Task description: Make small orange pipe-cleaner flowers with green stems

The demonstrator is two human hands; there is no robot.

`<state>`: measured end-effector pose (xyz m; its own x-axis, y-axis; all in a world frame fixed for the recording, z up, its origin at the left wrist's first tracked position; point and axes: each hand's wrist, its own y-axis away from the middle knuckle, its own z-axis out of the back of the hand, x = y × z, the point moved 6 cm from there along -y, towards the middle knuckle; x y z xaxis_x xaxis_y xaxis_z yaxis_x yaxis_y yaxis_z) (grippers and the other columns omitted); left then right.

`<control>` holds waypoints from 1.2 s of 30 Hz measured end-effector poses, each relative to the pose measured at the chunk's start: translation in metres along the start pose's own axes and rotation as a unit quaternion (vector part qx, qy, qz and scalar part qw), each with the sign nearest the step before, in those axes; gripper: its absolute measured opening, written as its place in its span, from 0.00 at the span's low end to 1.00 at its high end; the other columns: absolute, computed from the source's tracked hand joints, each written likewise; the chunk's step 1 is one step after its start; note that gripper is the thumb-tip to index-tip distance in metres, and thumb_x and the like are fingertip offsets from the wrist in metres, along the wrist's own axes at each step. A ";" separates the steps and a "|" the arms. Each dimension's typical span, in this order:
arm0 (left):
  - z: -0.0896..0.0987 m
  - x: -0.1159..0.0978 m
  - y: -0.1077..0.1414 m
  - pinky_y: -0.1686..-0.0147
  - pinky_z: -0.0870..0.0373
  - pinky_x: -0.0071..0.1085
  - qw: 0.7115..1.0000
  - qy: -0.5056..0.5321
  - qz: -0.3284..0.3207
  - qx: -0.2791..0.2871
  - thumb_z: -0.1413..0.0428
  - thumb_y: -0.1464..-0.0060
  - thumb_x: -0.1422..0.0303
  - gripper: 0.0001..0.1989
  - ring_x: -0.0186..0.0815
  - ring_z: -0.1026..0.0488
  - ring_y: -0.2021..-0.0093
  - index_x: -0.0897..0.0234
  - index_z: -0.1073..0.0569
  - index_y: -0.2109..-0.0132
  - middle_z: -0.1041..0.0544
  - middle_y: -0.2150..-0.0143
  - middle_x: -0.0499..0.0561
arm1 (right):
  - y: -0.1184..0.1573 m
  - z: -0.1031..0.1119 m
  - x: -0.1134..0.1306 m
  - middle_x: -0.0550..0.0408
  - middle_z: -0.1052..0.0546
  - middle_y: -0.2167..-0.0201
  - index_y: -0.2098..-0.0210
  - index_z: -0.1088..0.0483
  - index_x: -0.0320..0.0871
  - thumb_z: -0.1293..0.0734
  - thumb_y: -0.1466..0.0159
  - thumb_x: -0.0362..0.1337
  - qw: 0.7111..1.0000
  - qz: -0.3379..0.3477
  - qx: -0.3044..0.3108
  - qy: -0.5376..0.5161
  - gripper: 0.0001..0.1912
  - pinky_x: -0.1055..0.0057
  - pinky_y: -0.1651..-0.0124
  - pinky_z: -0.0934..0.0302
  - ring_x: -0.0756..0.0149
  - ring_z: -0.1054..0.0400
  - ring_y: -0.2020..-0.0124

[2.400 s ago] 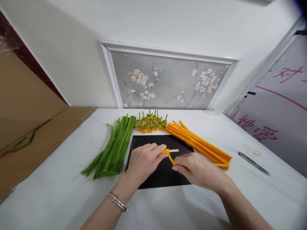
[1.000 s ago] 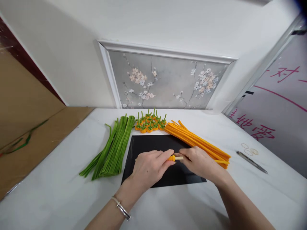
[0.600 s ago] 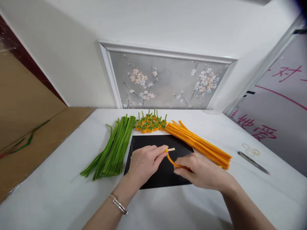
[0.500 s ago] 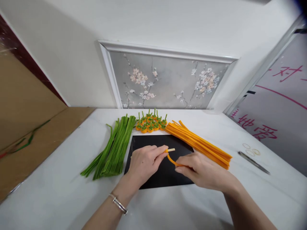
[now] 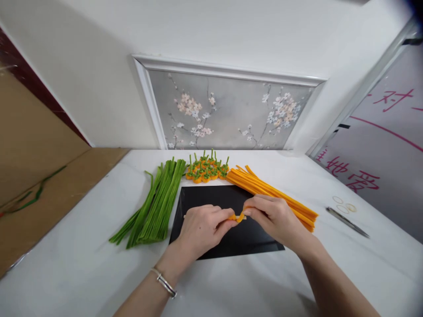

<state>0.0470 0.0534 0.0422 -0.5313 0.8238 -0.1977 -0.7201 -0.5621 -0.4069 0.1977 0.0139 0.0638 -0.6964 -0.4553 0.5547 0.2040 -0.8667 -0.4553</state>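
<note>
My left hand is closed around a thin pale wooden stick, whose tip shows past the fingers. Wound on that stick by the fingertips is an orange pipe cleaner. My right hand pinches the pipe cleaner's other part between thumb and forefinger, just right of the left fingertips. Both hands are over a black mat. How many turns lie under the left fingers is hidden.
A bundle of green pipe cleaners lies left, a bundle of orange pipe cleaners right. Small orange-and-green pipe-cleaner pieces stand behind the mat. Tweezers and several thin rings lie far right on the white table.
My right hand has moved up and closer to the left one, bringing the orange pipe cleaner from below the stick up across it. The left hand keeps its hold.
</note>
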 end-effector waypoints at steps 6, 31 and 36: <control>0.000 -0.011 0.001 0.75 0.45 0.30 0.998 -0.014 -0.058 -0.019 0.48 0.40 0.60 0.10 0.32 0.30 0.74 0.57 0.24 0.63 0.26 0.76 0.44 | -0.004 -0.005 -0.016 0.57 0.24 0.71 0.67 0.29 0.45 0.38 0.33 0.38 0.999 -0.043 -0.018 0.008 0.08 0.73 0.64 0.39 0.68 0.30 0.70; 0.004 0.012 0.002 0.63 0.29 0.27 0.990 0.087 0.080 -0.075 0.49 0.38 0.67 0.13 0.32 0.24 0.67 0.55 0.27 0.48 0.21 0.64 0.47 | 0.006 -0.031 -0.003 0.62 0.37 0.84 0.78 0.38 0.44 0.41 0.32 0.37 0.973 -0.045 0.187 0.128 0.17 0.71 0.76 0.57 0.73 0.47 0.83; 0.005 0.015 0.000 0.63 0.30 0.27 0.988 0.086 0.108 -0.062 0.48 0.39 0.68 0.11 0.32 0.24 0.66 0.54 0.25 0.52 0.21 0.64 0.46 | 0.008 -0.028 0.005 0.62 0.36 0.83 0.78 0.36 0.44 0.38 0.33 0.38 0.975 -0.012 0.184 0.121 0.16 0.72 0.76 0.56 0.73 0.45 0.81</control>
<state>0.0369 0.0653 0.0434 -0.5744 0.6925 -0.4364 -0.5324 -0.7210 -0.4435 0.1773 0.0102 0.0433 -0.8364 -0.4120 0.3616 0.3885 -0.9109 -0.1393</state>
